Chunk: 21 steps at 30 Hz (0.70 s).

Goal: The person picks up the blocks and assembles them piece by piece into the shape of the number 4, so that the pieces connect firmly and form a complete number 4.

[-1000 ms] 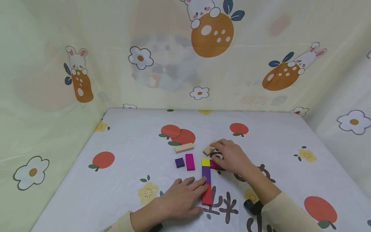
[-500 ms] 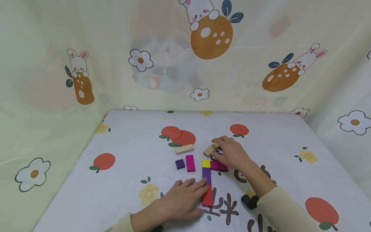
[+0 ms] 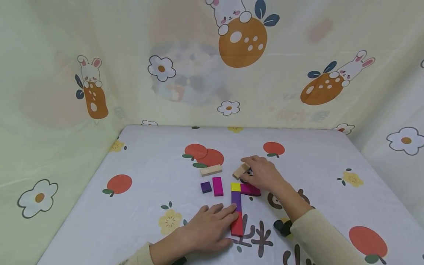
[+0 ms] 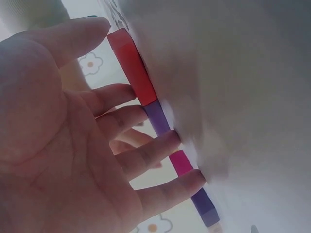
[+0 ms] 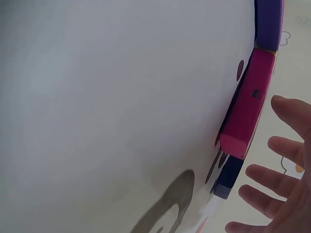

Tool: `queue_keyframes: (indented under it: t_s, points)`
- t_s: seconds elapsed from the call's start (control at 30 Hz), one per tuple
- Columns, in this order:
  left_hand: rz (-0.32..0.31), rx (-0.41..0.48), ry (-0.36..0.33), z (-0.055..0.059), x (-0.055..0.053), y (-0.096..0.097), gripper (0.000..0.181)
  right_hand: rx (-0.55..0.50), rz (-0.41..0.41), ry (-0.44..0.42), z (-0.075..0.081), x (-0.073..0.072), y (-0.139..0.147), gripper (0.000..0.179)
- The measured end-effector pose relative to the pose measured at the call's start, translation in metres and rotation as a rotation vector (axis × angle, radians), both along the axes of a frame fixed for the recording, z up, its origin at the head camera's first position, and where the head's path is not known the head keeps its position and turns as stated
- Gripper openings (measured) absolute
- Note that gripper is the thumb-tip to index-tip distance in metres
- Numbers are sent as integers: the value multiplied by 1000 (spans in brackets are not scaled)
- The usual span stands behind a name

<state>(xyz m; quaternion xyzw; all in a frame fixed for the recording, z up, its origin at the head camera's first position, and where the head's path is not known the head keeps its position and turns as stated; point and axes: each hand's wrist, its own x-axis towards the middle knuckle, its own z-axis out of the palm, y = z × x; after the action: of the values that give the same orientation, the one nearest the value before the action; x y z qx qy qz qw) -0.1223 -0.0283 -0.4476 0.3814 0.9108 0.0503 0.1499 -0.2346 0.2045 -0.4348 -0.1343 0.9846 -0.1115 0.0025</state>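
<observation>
My left hand [image 3: 208, 228] lies with fingers extended along the left side of a row of blocks. Its fingertips are right at the purple block [image 3: 236, 198] and the red block [image 3: 236, 225]. A yellow block [image 3: 236, 187] caps the row's far end, and a magenta block [image 3: 250, 189] runs right from it. Over the magenta block's far side hovers my right hand [image 3: 263, 175], its fingertips at the right end of a plain wooden block [image 3: 240, 170]. In the right wrist view the fingers [image 5: 272, 179] are spread, with nothing between them, beside the magenta block.
Left of the row, a pink block [image 3: 217, 186] and a dark purple block [image 3: 205, 187] lie side by side. Another plain wooden block [image 3: 211, 170] rests behind them. A printed cloth [image 3: 149, 158] covers the table, and a patterned curtain [image 3: 192, 88] hangs at the back.
My right hand has shifted slightly away from the magenta block, which now shows along more of its length. The left hand and the blocks look the same.
</observation>
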Motion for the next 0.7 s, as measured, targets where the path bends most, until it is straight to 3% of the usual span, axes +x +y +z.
queue_keyframes:
  t_s: [0.7]
  points:
    - [-3, 12, -7, 0, 0, -2, 74, 24, 5, -19, -8, -4, -14, 60]
